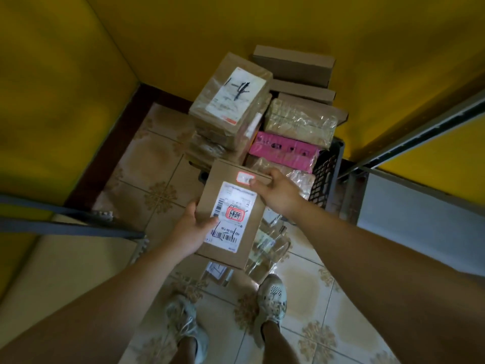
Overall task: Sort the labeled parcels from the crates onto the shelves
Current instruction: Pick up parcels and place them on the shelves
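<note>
Head view: brown parcel (252,227) (red-stamped label (227,215)) pinched by left hand (190,232), right hand (278,193).

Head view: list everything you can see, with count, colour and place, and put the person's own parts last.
held parcel: one, brown cardboard, white label, centre
top parcel: one, brown, white label scrawled in black, top of the pile beyond
pink box: one, pink, right side of the pile
wrapped parcel: one, tan under clear film, beyond the pink box
floor parcels: a few, clear-wrapped, beneath the held parcel
crate: one, dark lattice, right of the pile, mostly hidden
left shelf frame: one, grey metal
right shelf frame: one, grey metal
floor: beige patterned tiles
walls: yellow
shoes: two, pale grey, bottom
left hand: holds the held parcel's near left edge
right hand: grips its far right corner
</note>
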Tool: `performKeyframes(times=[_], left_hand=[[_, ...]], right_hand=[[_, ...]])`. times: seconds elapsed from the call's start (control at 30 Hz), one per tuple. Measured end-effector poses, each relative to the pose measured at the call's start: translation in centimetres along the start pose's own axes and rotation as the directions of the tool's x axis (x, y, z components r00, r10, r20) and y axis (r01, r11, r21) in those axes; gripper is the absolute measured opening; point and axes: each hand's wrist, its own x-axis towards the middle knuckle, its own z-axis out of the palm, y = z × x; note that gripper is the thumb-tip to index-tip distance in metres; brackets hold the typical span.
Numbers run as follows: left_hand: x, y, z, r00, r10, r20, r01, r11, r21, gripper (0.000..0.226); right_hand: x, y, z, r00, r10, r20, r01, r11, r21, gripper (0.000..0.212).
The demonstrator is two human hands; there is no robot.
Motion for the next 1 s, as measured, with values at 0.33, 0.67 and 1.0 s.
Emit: performKeyframes(times=[0.33, 0.67, 1.0], left_hand=[[1.3, -5.6, -1.0, 0.968, -0.051, -0.245, -0.034, 0.943, -0.331, 0.042], [2.5, -7.3, -0.7, 0.960, -0.093, -0.263, 0.002, 0.945, -0.327, 0.042], [1.5, -5.2, 0.0, 0.974, -0.105, -0.201, 0.038, 0.949, -0.313, 0.044]], right_hand=[[5.0, 5.7, 0.1, 0.976, 0.107, -0.192, -0.202, 0.777, -0.596, 0.104], [6.5, 6.6, -1.2, 0.980, 0.024, -0.199, -0.154, 0.725, -0.672, 0.089], [4.3, 5.5, -3.0, 0.953, -0.052, -0.299, -0.069, 0.922, -0.381, 0.020]])
